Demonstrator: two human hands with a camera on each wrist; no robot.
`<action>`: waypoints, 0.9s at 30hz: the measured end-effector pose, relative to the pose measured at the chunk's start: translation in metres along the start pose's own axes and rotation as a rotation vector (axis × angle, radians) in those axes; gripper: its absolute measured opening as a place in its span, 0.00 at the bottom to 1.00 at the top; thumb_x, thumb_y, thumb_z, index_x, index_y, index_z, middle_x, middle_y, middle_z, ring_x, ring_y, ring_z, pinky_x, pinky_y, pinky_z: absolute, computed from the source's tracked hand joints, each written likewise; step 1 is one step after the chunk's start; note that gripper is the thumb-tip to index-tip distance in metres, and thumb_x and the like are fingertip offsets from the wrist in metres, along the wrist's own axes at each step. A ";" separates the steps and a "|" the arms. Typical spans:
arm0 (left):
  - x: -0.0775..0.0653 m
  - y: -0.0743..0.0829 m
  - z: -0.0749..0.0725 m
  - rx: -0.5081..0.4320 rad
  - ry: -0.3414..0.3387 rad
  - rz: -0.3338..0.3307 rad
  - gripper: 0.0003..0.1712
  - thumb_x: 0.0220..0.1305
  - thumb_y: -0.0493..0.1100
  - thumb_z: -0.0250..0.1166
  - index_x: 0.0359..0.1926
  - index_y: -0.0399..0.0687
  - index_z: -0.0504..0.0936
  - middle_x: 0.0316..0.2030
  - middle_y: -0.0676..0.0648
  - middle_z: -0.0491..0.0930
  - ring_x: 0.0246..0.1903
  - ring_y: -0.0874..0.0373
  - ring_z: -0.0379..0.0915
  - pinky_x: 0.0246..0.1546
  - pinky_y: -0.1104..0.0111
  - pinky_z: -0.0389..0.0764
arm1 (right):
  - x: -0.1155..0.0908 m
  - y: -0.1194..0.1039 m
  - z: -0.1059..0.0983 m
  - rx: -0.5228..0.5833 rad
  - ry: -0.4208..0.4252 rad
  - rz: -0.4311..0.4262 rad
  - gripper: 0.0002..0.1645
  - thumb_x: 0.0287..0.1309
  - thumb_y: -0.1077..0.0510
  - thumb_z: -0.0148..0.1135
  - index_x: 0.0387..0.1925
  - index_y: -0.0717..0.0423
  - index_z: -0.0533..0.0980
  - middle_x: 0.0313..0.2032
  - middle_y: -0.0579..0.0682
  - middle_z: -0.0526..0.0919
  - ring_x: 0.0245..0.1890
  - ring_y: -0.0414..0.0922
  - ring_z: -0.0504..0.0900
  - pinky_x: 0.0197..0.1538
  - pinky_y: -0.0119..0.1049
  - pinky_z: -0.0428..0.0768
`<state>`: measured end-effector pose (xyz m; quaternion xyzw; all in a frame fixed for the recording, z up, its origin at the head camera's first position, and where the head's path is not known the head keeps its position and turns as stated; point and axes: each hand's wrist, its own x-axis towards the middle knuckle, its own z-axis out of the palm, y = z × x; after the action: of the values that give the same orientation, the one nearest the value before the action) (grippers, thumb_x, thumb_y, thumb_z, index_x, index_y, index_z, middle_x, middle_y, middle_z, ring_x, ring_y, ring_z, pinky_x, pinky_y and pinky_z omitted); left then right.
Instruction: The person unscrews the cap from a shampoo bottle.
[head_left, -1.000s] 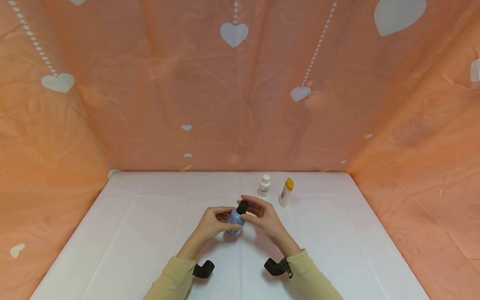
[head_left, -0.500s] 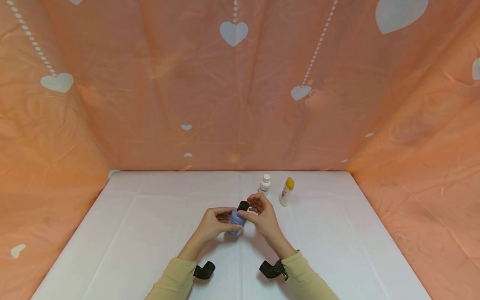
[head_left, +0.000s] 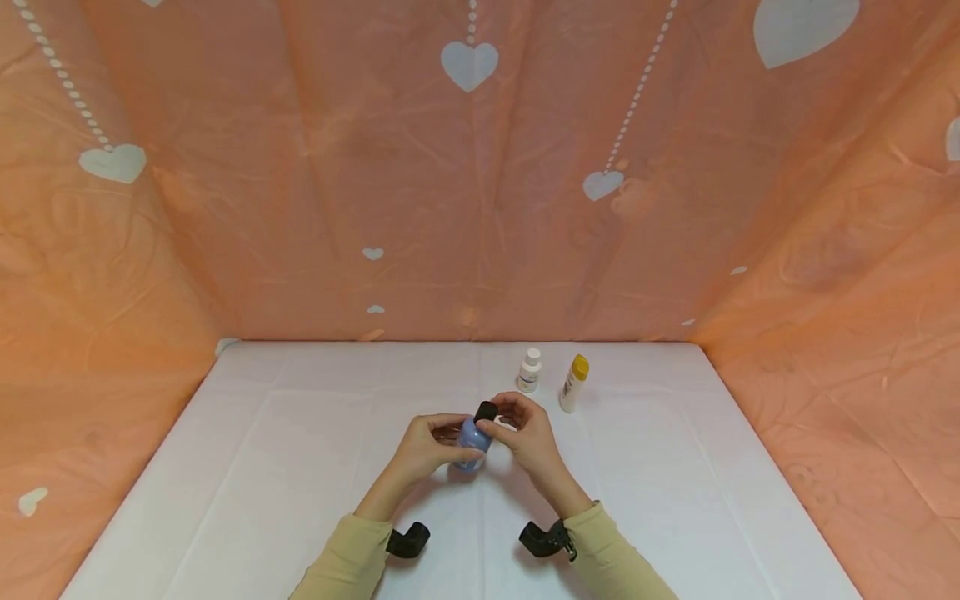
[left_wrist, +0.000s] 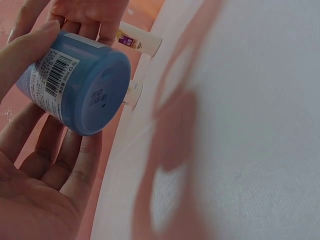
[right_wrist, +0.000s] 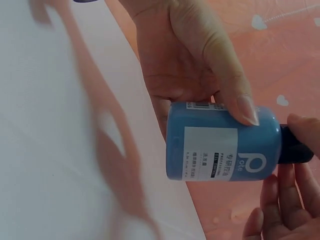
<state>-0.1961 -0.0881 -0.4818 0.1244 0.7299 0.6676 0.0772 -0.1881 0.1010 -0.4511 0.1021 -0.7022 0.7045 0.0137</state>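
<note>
A blue bottle (head_left: 474, 437) with a black cap (head_left: 486, 412) is held tilted above the white table, its cap end toward the upper right. My left hand (head_left: 422, 450) grips the body, thumb along the near side and fingers behind. In the right wrist view, a white printed label (right_wrist: 210, 152) faces the camera. My right hand (head_left: 532, 433) pinches the cap, thumb on one side and fingers on the other. The left wrist view shows the bottle's base (left_wrist: 104, 95) with stamped print, and a barcode (left_wrist: 59, 75) on its side; the cap is hidden there.
Beyond my hands stand a small white bottle (head_left: 529, 372) and, to its right, a white bottle with a yellow cap (head_left: 574, 383). A peach curtain (head_left: 480, 217) with hearts hangs around the table (head_left: 285, 467). Black wrist mounts (head_left: 408, 540) sit at both sleeves.
My right hand has shifted and turned inward at the cap, its fingers curling in, then straightening slightly. The left hand and bottle stay nearly in place.
</note>
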 end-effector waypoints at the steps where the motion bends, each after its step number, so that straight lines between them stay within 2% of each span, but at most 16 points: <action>1: 0.000 -0.001 0.000 -0.004 0.001 0.001 0.31 0.42 0.35 0.79 0.50 0.33 0.81 0.41 0.39 0.83 0.39 0.51 0.81 0.39 0.68 0.82 | 0.001 0.004 -0.001 0.001 -0.006 0.002 0.20 0.50 0.71 0.70 0.45 0.69 0.76 0.40 0.56 0.81 0.41 0.45 0.78 0.51 0.41 0.75; 8: 0.001 -0.005 0.000 -0.002 -0.001 0.014 0.31 0.42 0.35 0.79 0.51 0.32 0.81 0.41 0.39 0.83 0.39 0.52 0.81 0.38 0.68 0.82 | 0.002 0.013 -0.006 0.014 -0.076 0.019 0.23 0.54 0.68 0.67 0.53 0.66 0.76 0.49 0.58 0.81 0.48 0.47 0.78 0.57 0.43 0.72; 13: 0.001 -0.003 0.003 0.008 0.005 0.005 0.30 0.43 0.34 0.78 0.50 0.31 0.80 0.39 0.39 0.83 0.37 0.53 0.81 0.36 0.69 0.82 | 0.002 0.013 -0.007 0.003 -0.100 -0.008 0.24 0.55 0.66 0.67 0.54 0.68 0.75 0.50 0.59 0.80 0.50 0.48 0.77 0.57 0.46 0.72; 21: 0.001 -0.002 0.006 0.012 -0.013 -0.014 0.32 0.45 0.32 0.76 0.53 0.28 0.77 0.42 0.38 0.82 0.40 0.46 0.80 0.36 0.66 0.83 | 0.003 0.011 -0.004 -0.011 -0.045 0.018 0.24 0.54 0.67 0.68 0.53 0.68 0.73 0.48 0.57 0.80 0.48 0.48 0.77 0.51 0.36 0.75; 27: 0.001 -0.002 0.008 0.025 0.000 -0.022 0.32 0.45 0.34 0.77 0.53 0.31 0.78 0.38 0.41 0.82 0.38 0.49 0.81 0.35 0.67 0.83 | -0.003 -0.012 0.001 -0.043 0.003 0.032 0.20 0.51 0.66 0.71 0.46 0.68 0.74 0.41 0.54 0.79 0.44 0.48 0.77 0.48 0.36 0.76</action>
<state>-0.1952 -0.0802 -0.4843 0.1171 0.7396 0.6575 0.0828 -0.1834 0.1006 -0.4392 0.0895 -0.7188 0.6894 0.0057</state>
